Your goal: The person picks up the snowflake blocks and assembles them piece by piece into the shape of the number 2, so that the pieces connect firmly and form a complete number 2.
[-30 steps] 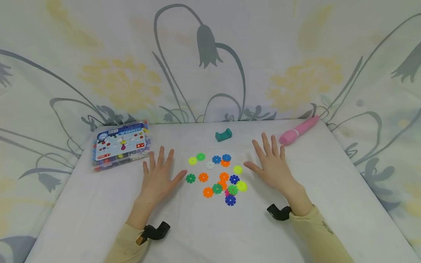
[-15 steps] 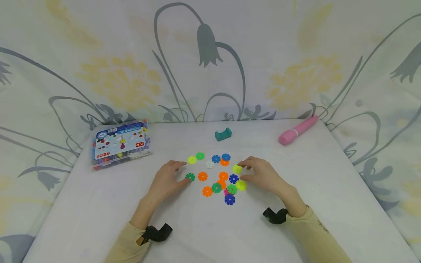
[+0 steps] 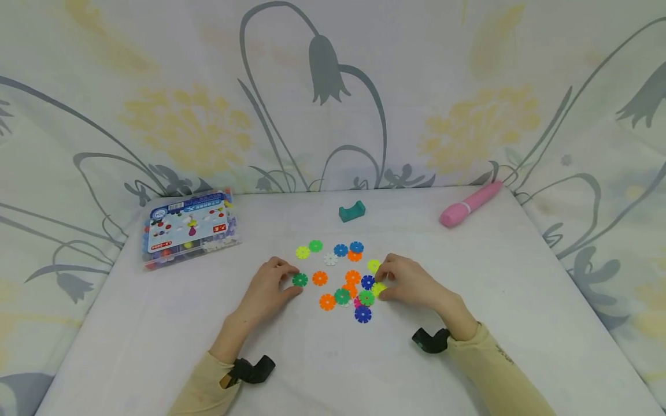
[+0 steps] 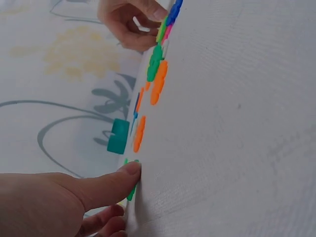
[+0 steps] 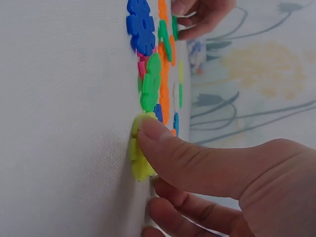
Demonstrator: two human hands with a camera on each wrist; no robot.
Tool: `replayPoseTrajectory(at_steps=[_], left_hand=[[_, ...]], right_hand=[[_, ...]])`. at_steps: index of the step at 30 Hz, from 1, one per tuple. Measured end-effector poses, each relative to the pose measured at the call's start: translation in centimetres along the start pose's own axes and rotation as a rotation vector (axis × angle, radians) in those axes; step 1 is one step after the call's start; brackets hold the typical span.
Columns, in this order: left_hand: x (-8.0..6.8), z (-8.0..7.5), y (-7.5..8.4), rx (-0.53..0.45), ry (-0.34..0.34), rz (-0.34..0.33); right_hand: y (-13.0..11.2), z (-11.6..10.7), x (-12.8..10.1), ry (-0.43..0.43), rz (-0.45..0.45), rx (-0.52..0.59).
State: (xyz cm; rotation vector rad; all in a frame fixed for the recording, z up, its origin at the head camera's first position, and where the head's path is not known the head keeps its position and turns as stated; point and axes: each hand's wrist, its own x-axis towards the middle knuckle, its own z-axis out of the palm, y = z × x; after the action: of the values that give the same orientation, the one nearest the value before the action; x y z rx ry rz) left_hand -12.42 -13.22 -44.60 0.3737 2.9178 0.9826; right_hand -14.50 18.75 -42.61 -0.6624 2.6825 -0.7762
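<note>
My left hand pinches a green snowflake disc by its edges, thumb near and index finger far. In the left wrist view, the thumb covers part of that green disc. Over on the right, my right hand grips a yellow snowflake disc, its thumb laid on the rim in the right wrist view. Between the hands lie loose notched discs, among them an orange one, a dark blue one and a white one. Some overlap, with a pink one mostly hidden.
A clear plastic box with a printed label and colourful pieces stands at the back left. Behind the discs sits a teal notched block. A pink tapered tube lies at the back right, near the flower-patterned cloth.
Both hands were spread flat on either side of the discs. They have drawn inward with fingers curling, the left onto the green disc and the right onto the yellow one.
</note>
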Motion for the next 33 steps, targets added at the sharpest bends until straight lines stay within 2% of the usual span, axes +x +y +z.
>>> replayPoseTrajectory(at_steps=[12,22,33], left_hand=[[0.0,0.5,0.0,-0.036,-0.005,-0.019],[0.1,0.7,0.1,-0.076,-0.009,-0.079],[0.1,0.7,0.4,-0.112,0.005,-0.097]], right_hand=[[0.1,0.7,0.0,0.033,0.024,-0.006],[-0.1,0.9,0.1,0.059,0.033,-0.015],[0.0,1.2,0.3,0.106,0.004,-0.028]])
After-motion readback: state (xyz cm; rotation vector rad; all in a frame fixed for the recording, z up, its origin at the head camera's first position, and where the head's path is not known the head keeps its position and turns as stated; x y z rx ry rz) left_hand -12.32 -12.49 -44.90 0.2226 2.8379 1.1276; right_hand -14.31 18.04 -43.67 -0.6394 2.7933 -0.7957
